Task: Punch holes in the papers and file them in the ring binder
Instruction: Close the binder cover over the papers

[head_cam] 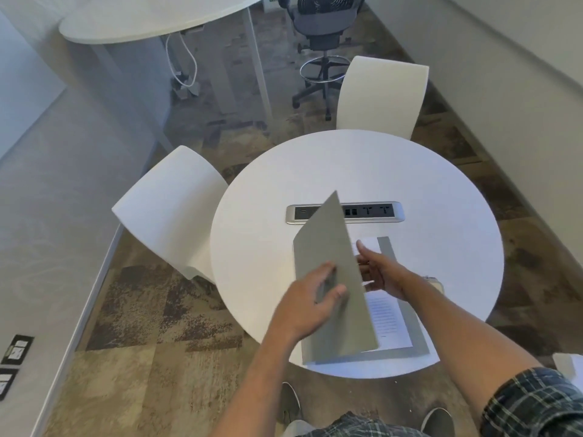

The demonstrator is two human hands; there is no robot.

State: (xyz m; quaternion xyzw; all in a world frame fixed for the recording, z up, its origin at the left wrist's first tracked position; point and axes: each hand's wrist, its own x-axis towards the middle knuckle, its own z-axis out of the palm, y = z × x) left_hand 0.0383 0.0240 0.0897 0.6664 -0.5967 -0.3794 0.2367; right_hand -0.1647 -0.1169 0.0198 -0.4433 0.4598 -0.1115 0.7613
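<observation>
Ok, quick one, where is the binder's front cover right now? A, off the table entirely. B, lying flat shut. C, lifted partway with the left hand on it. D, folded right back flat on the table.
C: the left hand holds the grey cover tilted up over the paper.

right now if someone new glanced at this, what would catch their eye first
The grey binder cover standing half raised at the near edge of the round white table, with the left hand holding its outer face. The right hand reaches behind it, over printed papers lying inside. Further back, a silver socket strip sits in the tabletop.
</observation>
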